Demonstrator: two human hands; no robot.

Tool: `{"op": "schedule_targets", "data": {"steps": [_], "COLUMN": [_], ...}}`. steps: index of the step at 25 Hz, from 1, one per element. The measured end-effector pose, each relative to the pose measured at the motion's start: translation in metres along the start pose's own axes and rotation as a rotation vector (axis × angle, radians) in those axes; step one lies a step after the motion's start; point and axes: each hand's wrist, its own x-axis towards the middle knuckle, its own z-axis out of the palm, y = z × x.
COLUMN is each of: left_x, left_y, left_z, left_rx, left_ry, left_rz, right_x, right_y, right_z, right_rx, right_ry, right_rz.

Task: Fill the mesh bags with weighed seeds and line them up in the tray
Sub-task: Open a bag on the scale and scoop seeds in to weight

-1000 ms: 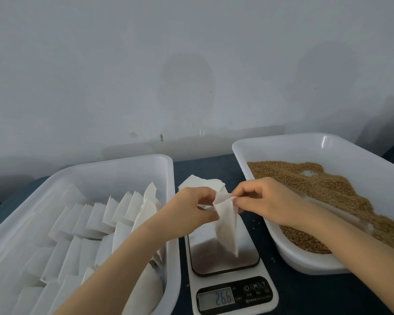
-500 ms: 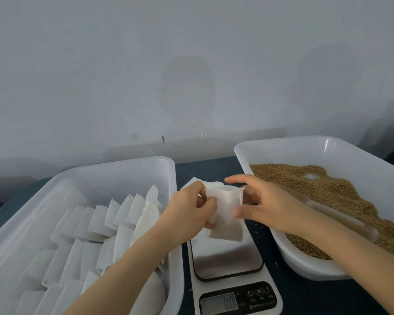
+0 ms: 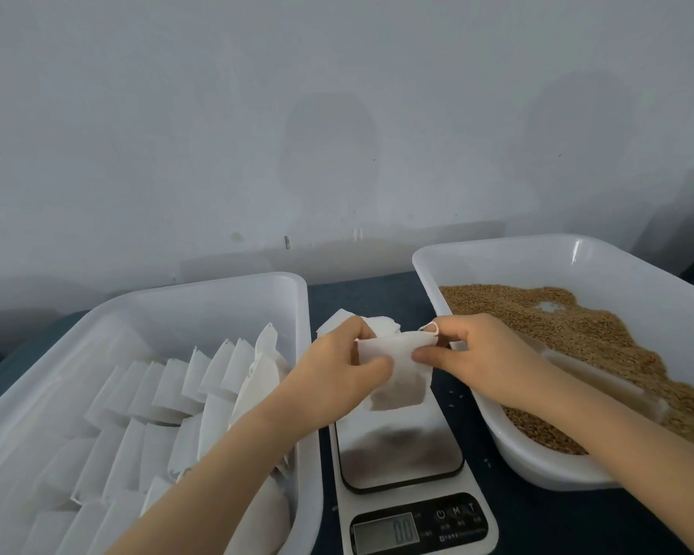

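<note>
Left hand (image 3: 337, 366) and right hand (image 3: 481, 354) both pinching the mesh bag (image 3: 395, 370), held above the scale (image 3: 401, 454). Hemmed between the bag tray's (image 3: 301, 354) right rim and the seed tray's (image 3: 489, 410) left rim.

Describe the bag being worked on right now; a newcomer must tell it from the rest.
Find the scale between the two white tubs. Just above its platform, the left hand and right hand pinch one mesh bag. It alone hangs in the air.

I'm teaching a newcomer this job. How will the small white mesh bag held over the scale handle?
Probably floppy: the small white mesh bag sags and creases between the left hand and right hand. Likely bottom-heavy, since a darker fill shows low inside. Its open top may spill if tilted.
</note>
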Motion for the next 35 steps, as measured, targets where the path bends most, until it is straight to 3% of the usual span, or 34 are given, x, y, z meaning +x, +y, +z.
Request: {"op": "schedule_targets", "data": {"steps": [8,13,20,35], "left_x": [0.002,0.002,0.004,0.004], "left_y": [-0.001,0.001,0.009,0.004], "left_z": [0.001,0.000,0.000,0.000], "left_rx": [0.114,0.119,0.199,0.151], "left_ry": [-0.025,-0.029,-0.130,-0.132], "left_rz": [0.046,0.017,-0.041,-0.019], "right_x": [-0.003,0.002,0.002,-0.001], "right_y": [0.000,0.007,0.008,-0.001], "right_z": [0.003,0.006,0.008,0.006], "right_rx": [-0.019,-0.124,-0.202,-0.175], "right_ry": [-0.115,-0.055,-0.105,-0.096], "right_rz": [-0.012,-0.003,-0.036,-0.028]}}
